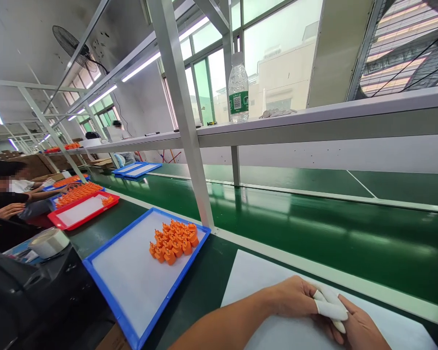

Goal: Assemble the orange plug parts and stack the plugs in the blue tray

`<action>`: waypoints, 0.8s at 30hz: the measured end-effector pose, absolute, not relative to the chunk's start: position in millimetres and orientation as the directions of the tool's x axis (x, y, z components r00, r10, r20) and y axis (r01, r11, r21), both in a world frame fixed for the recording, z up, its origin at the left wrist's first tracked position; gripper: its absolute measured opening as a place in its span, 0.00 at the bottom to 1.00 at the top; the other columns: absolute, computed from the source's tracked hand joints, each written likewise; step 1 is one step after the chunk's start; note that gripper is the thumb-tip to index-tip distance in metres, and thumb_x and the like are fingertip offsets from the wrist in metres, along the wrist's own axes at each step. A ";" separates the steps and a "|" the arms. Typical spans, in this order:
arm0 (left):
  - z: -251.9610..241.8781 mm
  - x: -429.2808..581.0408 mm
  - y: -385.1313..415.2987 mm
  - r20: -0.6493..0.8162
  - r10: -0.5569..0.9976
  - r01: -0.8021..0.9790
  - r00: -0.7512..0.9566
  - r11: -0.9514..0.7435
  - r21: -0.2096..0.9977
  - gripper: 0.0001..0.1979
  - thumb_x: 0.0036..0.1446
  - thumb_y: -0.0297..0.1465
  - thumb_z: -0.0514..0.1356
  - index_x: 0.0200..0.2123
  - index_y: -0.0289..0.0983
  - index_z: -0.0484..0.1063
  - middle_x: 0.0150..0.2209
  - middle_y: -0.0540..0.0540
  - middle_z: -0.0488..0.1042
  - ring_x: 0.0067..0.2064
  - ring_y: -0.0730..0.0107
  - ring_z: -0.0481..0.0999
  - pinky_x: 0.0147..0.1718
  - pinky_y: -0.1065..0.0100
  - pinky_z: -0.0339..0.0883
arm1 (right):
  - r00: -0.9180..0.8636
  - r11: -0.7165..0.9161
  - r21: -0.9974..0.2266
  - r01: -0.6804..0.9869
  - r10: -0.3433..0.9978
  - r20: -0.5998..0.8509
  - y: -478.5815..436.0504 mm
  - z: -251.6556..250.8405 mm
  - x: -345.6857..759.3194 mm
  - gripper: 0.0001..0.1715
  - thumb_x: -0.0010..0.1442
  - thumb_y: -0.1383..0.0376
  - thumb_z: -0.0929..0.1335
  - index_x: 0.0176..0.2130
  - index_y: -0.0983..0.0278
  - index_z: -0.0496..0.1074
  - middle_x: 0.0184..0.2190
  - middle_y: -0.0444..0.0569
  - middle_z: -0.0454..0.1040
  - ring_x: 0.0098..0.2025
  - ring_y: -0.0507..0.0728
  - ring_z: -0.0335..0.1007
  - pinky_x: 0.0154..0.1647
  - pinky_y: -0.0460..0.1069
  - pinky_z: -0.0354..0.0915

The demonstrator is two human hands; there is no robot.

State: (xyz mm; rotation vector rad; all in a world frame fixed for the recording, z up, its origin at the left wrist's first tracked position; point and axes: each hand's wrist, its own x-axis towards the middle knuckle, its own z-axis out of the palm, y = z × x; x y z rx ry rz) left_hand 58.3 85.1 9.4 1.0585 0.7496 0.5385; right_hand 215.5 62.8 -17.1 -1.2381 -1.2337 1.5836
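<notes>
My left hand [299,299] and my right hand [361,330] meet over a white sheet [251,282] at the near edge of the bench. White finger cots cover the left fingertips [328,306], which press against the right hand. Both hands are closed together; I cannot make out anything held between them. To the left stands a blue tray [131,282] lined in white, with a cluster of several small orange plastic parts [173,240] at its far end.
A green conveyor belt [314,218] runs behind the bench. A metal frame post [184,121] rises beside the tray. A water bottle [238,90] stands on the upper shelf. A red tray [82,211] and co-workers sit at far left, with a tape roll [49,242] nearby.
</notes>
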 end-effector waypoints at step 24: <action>19.2 57.8 77.6 -0.256 0.744 -0.006 0.617 0.330 0.944 0.25 0.40 0.47 0.74 0.32 0.30 0.81 0.28 0.43 0.78 0.31 0.64 0.80 0.49 0.53 0.74 | -0.207 -0.232 -0.972 0.045 0.949 -0.236 58.1 -9.9 212.1 0.25 0.59 0.46 0.63 0.24 0.61 0.64 0.12 0.43 0.64 0.18 0.52 0.55 0.25 0.48 0.49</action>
